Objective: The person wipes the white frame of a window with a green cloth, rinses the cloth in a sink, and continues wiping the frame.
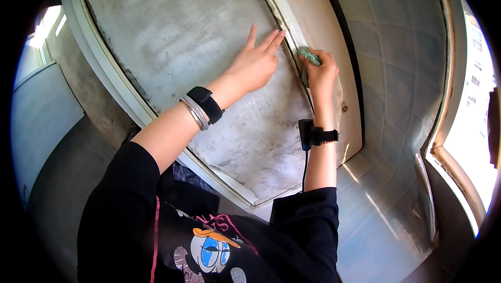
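My right hand (324, 69) grips a bunched green cloth or scrubbing pad (310, 56). It presses this pad against the white frame strip (291, 28) along the right side of a grimy grey panel (172, 36). Just left of it, my left hand (254, 62) is spread over the panel and holds nothing. Two of its fingertips reach the dark, dirty seam beside the strip, and another finger points away from them. Part of the pad is hidden behind my right fingers.
A beige board with a knot (344, 108) runs along the right of the frame. Beyond it rises a tiled wall (395, 48), with a bright window (469, 118) at far right. A black cable (305, 169) hangs from the device on my right wrist. Pale panelling (47, 118) stands at left.
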Demonstrator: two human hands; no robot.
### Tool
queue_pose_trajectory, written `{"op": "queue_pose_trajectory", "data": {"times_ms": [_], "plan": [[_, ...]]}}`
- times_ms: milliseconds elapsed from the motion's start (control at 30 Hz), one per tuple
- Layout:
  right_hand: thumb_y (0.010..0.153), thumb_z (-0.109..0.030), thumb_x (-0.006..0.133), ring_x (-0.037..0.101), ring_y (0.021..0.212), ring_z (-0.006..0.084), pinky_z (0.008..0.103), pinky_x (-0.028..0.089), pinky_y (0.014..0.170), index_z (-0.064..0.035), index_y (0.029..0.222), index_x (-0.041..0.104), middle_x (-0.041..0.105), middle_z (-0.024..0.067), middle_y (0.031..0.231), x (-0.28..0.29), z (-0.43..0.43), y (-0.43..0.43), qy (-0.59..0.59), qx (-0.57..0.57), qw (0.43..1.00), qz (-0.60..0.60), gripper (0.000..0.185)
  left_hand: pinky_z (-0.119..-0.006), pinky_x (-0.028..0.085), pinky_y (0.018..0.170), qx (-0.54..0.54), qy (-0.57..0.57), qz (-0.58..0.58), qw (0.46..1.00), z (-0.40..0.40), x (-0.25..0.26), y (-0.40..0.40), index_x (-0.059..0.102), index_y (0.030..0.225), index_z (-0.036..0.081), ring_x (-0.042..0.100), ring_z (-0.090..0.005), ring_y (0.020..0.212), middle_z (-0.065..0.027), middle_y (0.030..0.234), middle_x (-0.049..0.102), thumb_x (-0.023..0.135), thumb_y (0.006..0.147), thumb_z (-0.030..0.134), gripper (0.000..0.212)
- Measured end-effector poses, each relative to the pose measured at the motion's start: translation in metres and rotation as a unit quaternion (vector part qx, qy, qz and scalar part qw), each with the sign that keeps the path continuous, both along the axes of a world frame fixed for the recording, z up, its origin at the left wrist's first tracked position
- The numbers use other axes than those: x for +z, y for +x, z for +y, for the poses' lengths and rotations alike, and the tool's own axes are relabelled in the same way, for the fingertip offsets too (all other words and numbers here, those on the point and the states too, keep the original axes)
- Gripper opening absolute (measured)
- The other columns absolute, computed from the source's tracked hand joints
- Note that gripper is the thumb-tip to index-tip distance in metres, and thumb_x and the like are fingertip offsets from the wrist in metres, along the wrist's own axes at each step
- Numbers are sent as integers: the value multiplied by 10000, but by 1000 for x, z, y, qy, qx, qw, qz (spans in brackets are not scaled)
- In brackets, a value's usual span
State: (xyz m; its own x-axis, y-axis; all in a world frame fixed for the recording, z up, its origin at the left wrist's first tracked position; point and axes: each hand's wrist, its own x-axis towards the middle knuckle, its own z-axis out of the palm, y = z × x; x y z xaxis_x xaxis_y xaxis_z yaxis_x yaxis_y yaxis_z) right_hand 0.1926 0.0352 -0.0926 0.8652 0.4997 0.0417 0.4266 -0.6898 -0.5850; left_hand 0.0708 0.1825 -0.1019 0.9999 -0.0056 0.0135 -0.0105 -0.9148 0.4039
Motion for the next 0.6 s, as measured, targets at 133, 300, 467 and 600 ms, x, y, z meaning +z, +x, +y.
{"op": "queue_pose_trajectory", "data": {"times_ms": [133,300,467,600], "plan": [[679,-76,779,603,743,319,373,487,681,-24,908,703,601,154,820,-8,30,9,14,4,999,-30,247,-629,139,1094,7,-3,3,1000,-1,3,1,617,688,14,304,-283,1369,-230,1441,345,612,736,99,98],[681,-47,760,601,776,319,385,490,695,-34,913,698,587,147,837,-6,57,11,30,19,998,-60,241,-627,146,1093,-15,19,7,1000,5,3,1,621,659,12,313,-284,1363,-234,1433,357,608,731,102,116],[674,6,739,589,788,293,375,493,698,-50,930,699,573,111,830,-6,23,-5,24,67,997,-31,265,-636,154,1086,-10,4,4,1000,7,2,1,615,659,11,309,-288,1366,-235,1438,348,605,739,97,118],[664,-6,750,595,761,293,369,495,684,-47,926,703,575,113,823,-2,25,-5,16,70,997,-31,269,-648,163,1076,1,-8,-9,1000,5,5,1,603,693,15,292,-308,1372,-250,1441,329,606,753,102,106]]}}
